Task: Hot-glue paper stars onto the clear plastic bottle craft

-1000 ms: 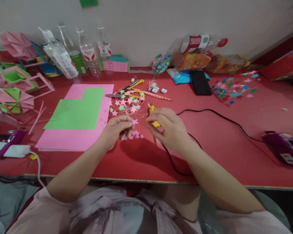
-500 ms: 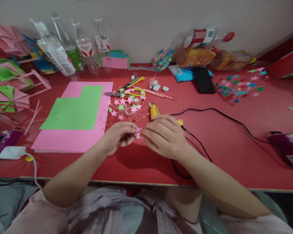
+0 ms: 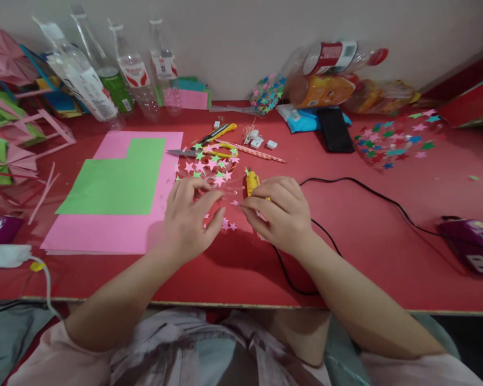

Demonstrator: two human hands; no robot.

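Note:
My left hand (image 3: 191, 217) is over the red table, thumb and fingers apart with nothing visible between them. Small pink stars (image 3: 226, 223) lie on the table just right of its thumb. My right hand (image 3: 279, 214) pinches a small pink star (image 3: 235, 202) at its fingertips. Beyond both hands is a clear plastic piece (image 3: 213, 166) covered with pink and green stars. A yellow glue gun (image 3: 252, 181) stands just behind my right hand, which hides part of it.
Green paper (image 3: 116, 179) lies on pink paper (image 3: 96, 236) at left. Scissors (image 3: 225, 149) and a striped pencil (image 3: 261, 154) are behind. Bottles (image 3: 137, 78) line the wall. A black cord (image 3: 366, 190) crosses the right side.
My left hand has moved left and its fingers have opened, away from my right hand. More pink stars now show on the table between them.

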